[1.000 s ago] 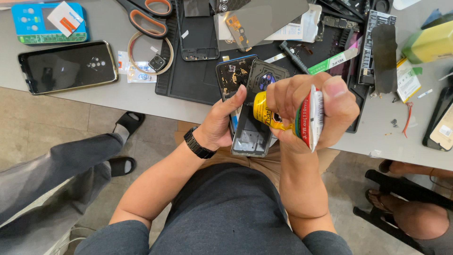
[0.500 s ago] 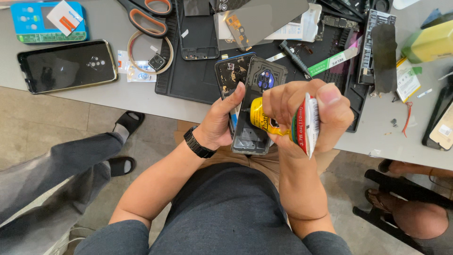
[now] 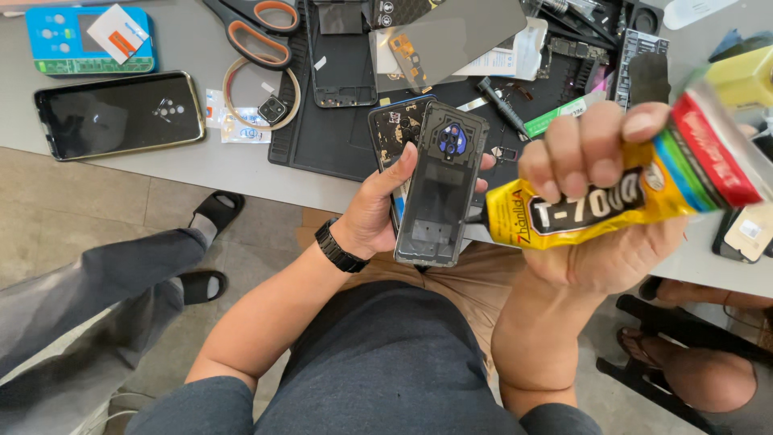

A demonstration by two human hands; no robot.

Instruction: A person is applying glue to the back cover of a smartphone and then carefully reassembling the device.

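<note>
The phone back cover (image 3: 439, 189) is a dark, see-through shell with a round blue-ringed camera cluster near its top and a rectangular patch showing lower down; a second dark phone body (image 3: 393, 137) sits just behind it, overlapping its left edge. The left hand (image 3: 378, 205), with a black watch at the wrist, holds both upright over the person's lap, at the bench (image 3: 201, 165) edge, thumb lying across the cover's left side and fingers wrapped behind. The right hand (image 3: 600, 213) is closed around a yellow glue tube (image 3: 620, 197) with a red and green crimped tail, gripped in a full fist, its dark nozzle pointing left and coming right up to the cover's right edge; whether it actually touches I cannot tell. On the bench beyond lie a black work mat (image 3: 322, 141), orange-handled scissors (image 3: 254, 28), a black smartphone (image 3: 117, 117) face up and a blue device (image 3: 84, 40).
</note>
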